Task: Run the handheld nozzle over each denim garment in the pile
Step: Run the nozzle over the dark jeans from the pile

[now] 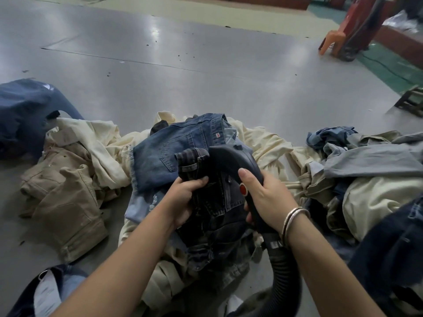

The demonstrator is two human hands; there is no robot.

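My right hand (265, 197) grips the handle of a dark handheld nozzle (231, 160) with a red button; its ribbed black hose (283, 271) runs down past my wrist. The nozzle head presses against a dark, almost black denim garment (212, 216). My left hand (185, 197) grips a bunched fold of that garment and holds it up against the nozzle. Behind it lies a mid-blue denim piece (174, 152) with a frayed hem and a back pocket. All of this sits on top of a pile of clothes on the grey floor (183, 65).
Cream garments (109, 152) and tan jackets (64, 195) spread left of the pile. Pale blue and cream clothes (366, 161) heap on the right. A dark blue garment (25, 110) lies far left. An orange plastic stool (332, 42) and a trolley stand at the back right.
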